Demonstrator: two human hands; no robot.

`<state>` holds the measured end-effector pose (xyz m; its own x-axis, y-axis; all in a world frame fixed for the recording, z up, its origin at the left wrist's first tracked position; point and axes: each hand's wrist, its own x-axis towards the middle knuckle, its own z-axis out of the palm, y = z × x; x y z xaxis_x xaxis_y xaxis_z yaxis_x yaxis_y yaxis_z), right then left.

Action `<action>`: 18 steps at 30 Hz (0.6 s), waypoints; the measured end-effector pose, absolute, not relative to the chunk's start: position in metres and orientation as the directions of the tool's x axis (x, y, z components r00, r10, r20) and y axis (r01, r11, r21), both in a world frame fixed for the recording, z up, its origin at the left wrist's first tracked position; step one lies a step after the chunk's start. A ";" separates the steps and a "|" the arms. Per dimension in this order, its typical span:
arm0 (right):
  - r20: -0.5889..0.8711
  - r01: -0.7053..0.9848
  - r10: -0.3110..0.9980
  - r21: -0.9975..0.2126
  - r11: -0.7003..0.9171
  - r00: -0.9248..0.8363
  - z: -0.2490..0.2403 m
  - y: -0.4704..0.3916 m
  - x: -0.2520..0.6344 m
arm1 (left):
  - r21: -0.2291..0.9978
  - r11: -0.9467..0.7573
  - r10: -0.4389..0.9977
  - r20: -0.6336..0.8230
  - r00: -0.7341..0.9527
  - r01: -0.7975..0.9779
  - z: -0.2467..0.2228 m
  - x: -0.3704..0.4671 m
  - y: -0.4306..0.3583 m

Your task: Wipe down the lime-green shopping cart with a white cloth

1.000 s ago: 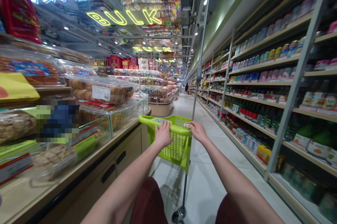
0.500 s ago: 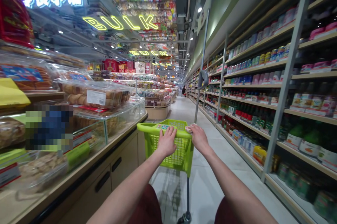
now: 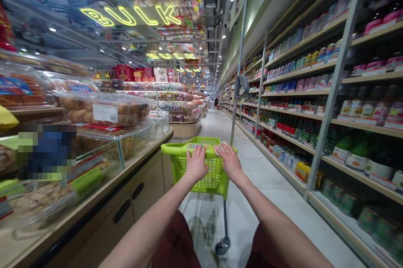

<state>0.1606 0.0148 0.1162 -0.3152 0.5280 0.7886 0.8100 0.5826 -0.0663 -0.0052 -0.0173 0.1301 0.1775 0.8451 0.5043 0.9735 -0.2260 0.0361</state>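
Observation:
A lime-green shopping cart point(image 3: 209, 178) is right in front of me, its basket on a grey leg with a caster wheel point(image 3: 223, 245). My left hand point(image 3: 197, 165) is on the cart's near handle bar, fingers hooked over its top beside a printed label. On the bar's right end my right hand point(image 3: 231, 162) presses a crumpled whitish wipe or cloth point(image 3: 221, 147) against the green plastic. The fingers lie closed over this wipe and partly hide it. A grey pole point(image 3: 241, 58) with a looped grey fitting rises behind the basket's right side.
A counter on the left carries clear boxes of baked snacks point(image 3: 103, 106). Along the right run tall shelves point(image 3: 330, 119) of cans and bottles. The tiled aisle floor point(image 3: 211, 123) stretches ahead between them, with a person point(image 3: 216, 102) far off near the shelves.
My right hand has slid left along the handle bar with the wipe, which shows more now. My left hand's fingers are straighter. The view has tilted, and the wheel is more visible.

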 end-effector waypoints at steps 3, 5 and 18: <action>0.809 0.876 0.558 -0.122 0.467 -0.186 0.116 0.019 0.182 | 0.049 -0.211 0.851 0.500 0.159 0.976 0.129 -0.009 -0.017; 0.816 0.898 0.566 -0.154 0.412 -0.119 0.116 0.021 0.188 | 0.057 -0.212 0.856 0.492 0.157 0.976 0.129 -0.008 -0.017; 0.830 0.825 0.486 -0.057 0.563 -0.274 0.112 0.009 0.161 | 0.019 -0.240 0.844 0.498 0.199 0.971 0.130 0.001 -0.027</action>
<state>0.1611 0.0086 0.1116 -0.2744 0.4862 0.8296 0.8248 0.5625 -0.0568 0.0011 -0.0273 0.1304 0.1991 0.8438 0.4984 0.9705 -0.2403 0.0191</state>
